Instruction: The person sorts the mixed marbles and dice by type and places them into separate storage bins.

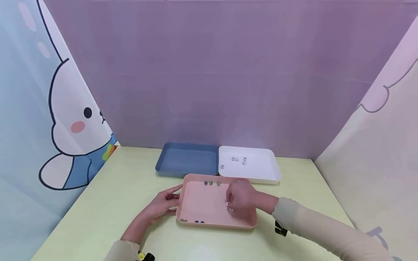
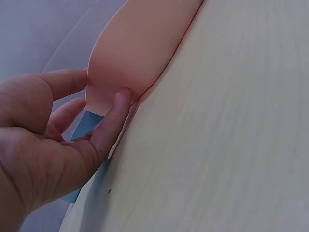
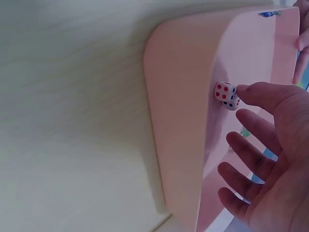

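The pink tray (image 1: 205, 203) stands at the front of the table. My left hand (image 1: 162, 204) rests against its left end, fingers near the rim and thumb (image 2: 121, 104) lower on the outer wall. Over the tray's right part is my right hand (image 1: 241, 194). In the right wrist view its thumb tip is right at a white die (image 3: 225, 91) with red and blue dots, a second die (image 3: 231, 103) close beside it. The other fingers are loosely bent and spaced apart. Green and dark marbles (image 1: 210, 183) lie along the tray's far side, blue ones (image 1: 199, 222) along the near side.
Behind the pink tray, a blue tray (image 1: 187, 159) and a white tray (image 1: 261, 165) stand side by side. Several small white pieces with dark marks (image 1: 244, 161) lie in the white one. A purple curtain (image 1: 215, 79) backs the table (image 1: 114, 188), with patterned cloths either side.
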The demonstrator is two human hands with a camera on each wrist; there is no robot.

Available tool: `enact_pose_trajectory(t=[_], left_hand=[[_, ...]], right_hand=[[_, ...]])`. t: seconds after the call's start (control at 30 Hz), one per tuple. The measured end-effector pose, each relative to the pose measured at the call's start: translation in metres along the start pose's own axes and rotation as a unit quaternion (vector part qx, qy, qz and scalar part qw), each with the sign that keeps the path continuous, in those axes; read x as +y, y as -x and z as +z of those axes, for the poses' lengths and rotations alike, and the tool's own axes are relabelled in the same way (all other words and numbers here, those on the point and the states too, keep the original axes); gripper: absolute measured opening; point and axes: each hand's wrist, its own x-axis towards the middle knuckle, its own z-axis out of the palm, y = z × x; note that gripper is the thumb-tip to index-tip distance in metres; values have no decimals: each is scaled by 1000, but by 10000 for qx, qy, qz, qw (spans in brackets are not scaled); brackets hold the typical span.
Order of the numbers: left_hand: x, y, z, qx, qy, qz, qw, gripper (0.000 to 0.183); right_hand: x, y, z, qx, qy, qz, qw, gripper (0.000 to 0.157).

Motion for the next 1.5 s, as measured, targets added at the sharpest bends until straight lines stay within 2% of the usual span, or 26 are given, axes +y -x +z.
enact_pose_trajectory(t=[0.23, 0.4, 0.63, 0.8, 0.9, 0.97, 1.07, 1.13, 1.27, 1.5], left_hand=[[0, -3, 1, -58, 11, 27, 10000, 67], [1, -4, 2, -66, 7, 31, 10000, 67], [2, -4, 2, -13, -20, -2, 10000, 67], [3, -3, 1, 25, -58, -14, 10000, 67], [3, -2, 0, 32, -75, -8, 10000, 66], [3, -2, -1, 44, -50, -30, 10000, 67], [2, -1, -2, 45, 12, -75, 10000, 67], [1, -1, -3, 22, 66, -95, 9999, 68], [1, -1, -4, -46, 136, -77, 9999, 68], [1, -3, -3, -62, 205, -105, 9997, 69]], right_hand=[[-2, -2, 0, -400, 333, 316, 9981, 12], [-5, -3, -1, -578, 343, 379, 9970, 11], [-5, -4, -6, -396, -113, 431, 9982, 6], [-3, -3, -9, -37, -680, 419, 9968, 6], [0, -2, -10, 310, -1484, 320, 9879, 5], [3, -1, -10, 569, -2065, 199, 9766, 5], [9, -1, -9, 926, -2613, -58, 9608, 5], [12, -1, -8, 1091, -2834, -89, 9527, 5], [17, 0, -8, 1331, -3168, 135, 9390, 7], [26, 4, -12, 1609, -3452, 521, 9232, 8]])
